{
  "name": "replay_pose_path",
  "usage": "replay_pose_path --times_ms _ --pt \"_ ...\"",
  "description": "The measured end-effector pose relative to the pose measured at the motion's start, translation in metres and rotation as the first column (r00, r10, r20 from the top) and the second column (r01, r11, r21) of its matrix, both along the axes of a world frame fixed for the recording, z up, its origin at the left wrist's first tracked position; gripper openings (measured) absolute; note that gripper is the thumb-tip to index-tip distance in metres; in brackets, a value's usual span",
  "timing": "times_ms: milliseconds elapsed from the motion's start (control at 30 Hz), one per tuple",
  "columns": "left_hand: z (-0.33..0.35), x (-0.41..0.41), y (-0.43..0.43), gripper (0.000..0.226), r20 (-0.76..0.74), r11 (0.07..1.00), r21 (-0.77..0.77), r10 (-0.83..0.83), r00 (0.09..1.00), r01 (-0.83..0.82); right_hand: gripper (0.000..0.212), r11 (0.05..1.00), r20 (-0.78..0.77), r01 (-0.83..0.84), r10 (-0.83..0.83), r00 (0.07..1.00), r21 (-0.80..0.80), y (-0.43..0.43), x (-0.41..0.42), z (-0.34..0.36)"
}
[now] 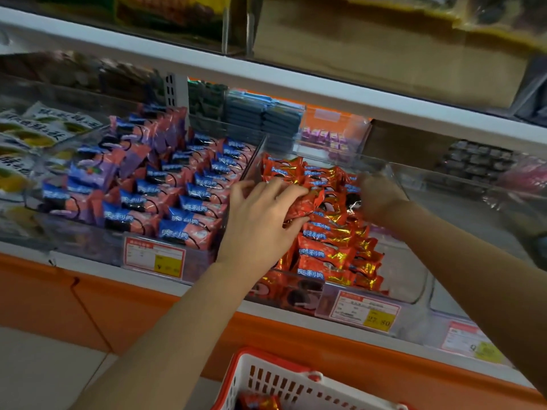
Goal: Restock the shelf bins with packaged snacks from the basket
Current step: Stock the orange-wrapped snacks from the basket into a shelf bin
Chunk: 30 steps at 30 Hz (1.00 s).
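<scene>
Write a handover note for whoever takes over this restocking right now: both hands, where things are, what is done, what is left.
The left hand grips red packs in the clear bin.
The right hand is in the same bin at the packs; its fingers are hidden, so its grip is unclear.
The basket sits below the shelf with at least one spare pack inside.
Done: the bin is partly filled, with room on its right side.
Left: settle these packs, then move over what the basket holds.
</scene>
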<state>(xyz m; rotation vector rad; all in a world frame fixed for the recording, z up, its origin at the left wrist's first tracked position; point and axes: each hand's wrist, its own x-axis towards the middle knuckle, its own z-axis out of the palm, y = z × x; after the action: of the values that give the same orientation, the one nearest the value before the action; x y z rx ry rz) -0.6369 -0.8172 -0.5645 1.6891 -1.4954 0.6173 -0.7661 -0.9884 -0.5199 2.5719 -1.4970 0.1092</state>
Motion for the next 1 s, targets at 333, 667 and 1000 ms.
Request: replay_pose_path --times_ms 333,667,1000 --pt "-0.002 -0.001 0.001 0.041 0.021 0.997 -0.024 -0.069 0.997 0.069 0.026 0.676 0.738 -0.410 -0.304 0.602 0.613 0.105 -0.002 0.031" --pt "0.000 -0.003 0.005 0.046 -0.189 0.955 0.066 -0.273 0.943 0.289 0.025 0.567 0.810 -0.579 -0.389 0.438 0.585 0.104 -0.018 0.029" --pt "0.007 -0.001 0.014 0.049 -0.522 0.939 -0.134 -0.338 0.783 0.316 0.064 0.739 0.760 -0.565 0.112 0.640 0.368 0.103 -0.006 0.025"
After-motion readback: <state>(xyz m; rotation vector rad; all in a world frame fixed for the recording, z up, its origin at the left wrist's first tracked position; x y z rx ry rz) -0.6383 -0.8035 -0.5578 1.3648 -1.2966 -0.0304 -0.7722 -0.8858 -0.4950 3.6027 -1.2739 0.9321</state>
